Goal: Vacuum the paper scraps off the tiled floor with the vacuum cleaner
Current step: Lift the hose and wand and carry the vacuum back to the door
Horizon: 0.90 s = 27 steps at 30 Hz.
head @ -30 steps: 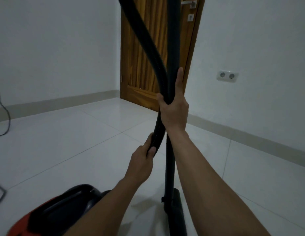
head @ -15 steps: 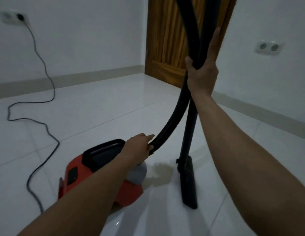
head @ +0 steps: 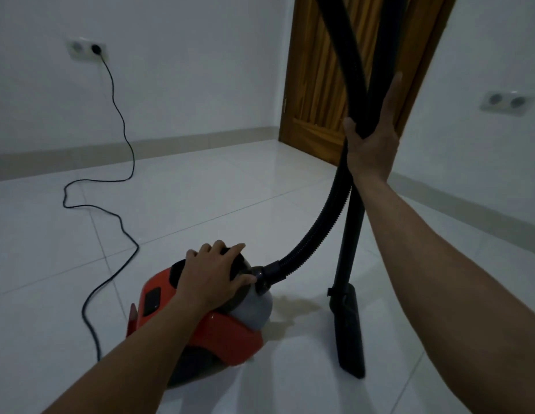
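Note:
A red and black vacuum cleaner [head: 224, 333] sits on the white tiled floor [head: 200, 198] in front of me. My left hand [head: 214, 276] rests on its black top handle with the fingers spread. A ribbed black hose [head: 317, 234] curves up from the body's front. My right hand [head: 371, 147] grips that hose and the upright black wand [head: 350, 249] together. The wand's floor nozzle [head: 350, 333] stands on the tiles to the right of the body. I see no paper scraps.
The black power cord [head: 120, 222] snakes over the tiles on the left up to a wall socket [head: 87, 49]. A wooden door [head: 317, 70] stands behind the wand. Another socket [head: 505, 101] is on the right wall.
My left hand let go of the hose and came down onto the top of the vacuum body. My view swung left and down, so the cord and left socket came into sight.

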### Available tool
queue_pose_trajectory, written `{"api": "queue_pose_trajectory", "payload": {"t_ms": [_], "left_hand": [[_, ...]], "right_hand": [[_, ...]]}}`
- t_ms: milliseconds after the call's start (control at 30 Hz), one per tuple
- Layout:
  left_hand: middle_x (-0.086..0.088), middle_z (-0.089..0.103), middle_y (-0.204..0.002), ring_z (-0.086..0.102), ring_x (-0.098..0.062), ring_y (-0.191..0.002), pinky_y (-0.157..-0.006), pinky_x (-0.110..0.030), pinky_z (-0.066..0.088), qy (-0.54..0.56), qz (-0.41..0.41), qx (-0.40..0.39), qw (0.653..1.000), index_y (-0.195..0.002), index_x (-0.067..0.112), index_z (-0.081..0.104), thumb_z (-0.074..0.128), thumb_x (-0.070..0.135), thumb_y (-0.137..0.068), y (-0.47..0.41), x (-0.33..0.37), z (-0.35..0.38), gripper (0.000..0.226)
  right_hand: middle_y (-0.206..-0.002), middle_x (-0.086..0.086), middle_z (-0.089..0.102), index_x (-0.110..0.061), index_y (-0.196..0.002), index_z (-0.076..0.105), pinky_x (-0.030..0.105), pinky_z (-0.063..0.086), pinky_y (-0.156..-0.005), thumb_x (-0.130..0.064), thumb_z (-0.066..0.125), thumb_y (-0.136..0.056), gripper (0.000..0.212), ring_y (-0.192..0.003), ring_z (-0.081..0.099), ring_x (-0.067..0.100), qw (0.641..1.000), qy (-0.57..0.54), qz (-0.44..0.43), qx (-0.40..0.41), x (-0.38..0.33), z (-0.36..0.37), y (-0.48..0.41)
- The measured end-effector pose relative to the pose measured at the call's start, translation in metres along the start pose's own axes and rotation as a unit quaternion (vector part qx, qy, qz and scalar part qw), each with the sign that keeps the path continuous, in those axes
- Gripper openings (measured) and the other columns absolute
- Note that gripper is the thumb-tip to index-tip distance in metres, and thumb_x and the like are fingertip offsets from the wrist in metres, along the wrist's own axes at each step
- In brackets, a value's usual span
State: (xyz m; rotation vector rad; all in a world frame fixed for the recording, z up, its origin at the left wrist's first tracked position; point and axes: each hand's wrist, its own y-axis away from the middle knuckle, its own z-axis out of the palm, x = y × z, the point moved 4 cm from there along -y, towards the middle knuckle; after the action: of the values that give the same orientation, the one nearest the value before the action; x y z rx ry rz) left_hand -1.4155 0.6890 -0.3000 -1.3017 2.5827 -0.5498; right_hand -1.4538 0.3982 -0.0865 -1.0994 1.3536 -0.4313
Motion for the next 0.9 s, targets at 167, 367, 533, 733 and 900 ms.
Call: {"api": "queue_pose_trajectory", "payload": {"t_ms": [167, 367, 533, 733, 900], "left_hand": [[-0.005, 0.068, -0.099, 0.063, -0.029, -0.083, -0.069, -0.043, 0.045, -0.023, -0.025, 0.021, 0.999, -0.121, 0.030, 0.068, 0.049, 0.076, -0.081, -0.009, 0.010, 0.005, 0.063], [-0.007, 0.067, -0.096, 0.062, -0.028, -0.082, -0.066, -0.041, 0.048, 0.029, -0.046, 0.063, 0.997, -0.124, 0.019, 0.067, 0.055, 0.068, -0.080, -0.015, 0.005, 0.012, 0.067], [-0.002, 0.070, -0.103, 0.062, -0.026, -0.090, -0.076, -0.043, 0.049, 0.079, -0.012, 0.091, 0.993, -0.130, 0.020, 0.065, 0.038, 0.058, -0.085, -0.004, -0.007, 0.007, 0.064], [-0.007, 0.066, -0.106, 0.060, -0.031, -0.092, -0.074, -0.043, 0.052, 0.103, -0.140, 0.076, 0.982, -0.136, 0.019, 0.059, 0.047, 0.076, -0.077, 0.031, -0.026, 0.002, 0.082], [-0.014, 0.056, -0.129, 0.058, -0.033, -0.111, -0.093, -0.047, 0.050, 0.207, -0.292, 0.075, 0.931, -0.142, 0.012, 0.043, 0.060, 0.078, -0.071, 0.061, -0.040, 0.008, 0.098]], "right_hand": [[-0.140, -0.029, 0.028, -0.030, -0.159, 0.005, 0.006, 0.031, -0.097, -0.031, 0.061, -0.098, 0.083, -0.117, 0.034, -0.013, 1.000, 0.012, 0.009, 0.004, -0.007, -0.002, 0.002], [-0.124, -0.045, 0.025, -0.034, -0.159, 0.003, 0.007, 0.036, -0.086, -0.028, 0.061, -0.098, 0.084, -0.107, 0.041, -0.013, 0.999, 0.023, 0.023, 0.012, -0.004, -0.005, 0.000], [-0.123, -0.036, 0.030, -0.033, -0.159, 0.004, 0.005, 0.034, -0.086, -0.028, 0.061, -0.099, 0.084, -0.105, 0.038, -0.015, 0.999, 0.027, 0.022, 0.016, -0.006, -0.007, 0.001], [-0.117, -0.041, 0.035, -0.032, -0.159, 0.003, 0.032, 0.054, -0.091, -0.032, 0.059, -0.098, 0.083, -0.104, 0.061, 0.008, 0.999, 0.041, -0.001, 0.013, -0.010, -0.001, 0.004], [-0.118, -0.049, 0.028, -0.032, -0.159, 0.004, 0.035, 0.054, -0.093, -0.028, 0.060, -0.097, 0.083, -0.106, 0.060, 0.008, 0.999, 0.032, -0.007, 0.010, -0.011, 0.003, 0.005]]}}
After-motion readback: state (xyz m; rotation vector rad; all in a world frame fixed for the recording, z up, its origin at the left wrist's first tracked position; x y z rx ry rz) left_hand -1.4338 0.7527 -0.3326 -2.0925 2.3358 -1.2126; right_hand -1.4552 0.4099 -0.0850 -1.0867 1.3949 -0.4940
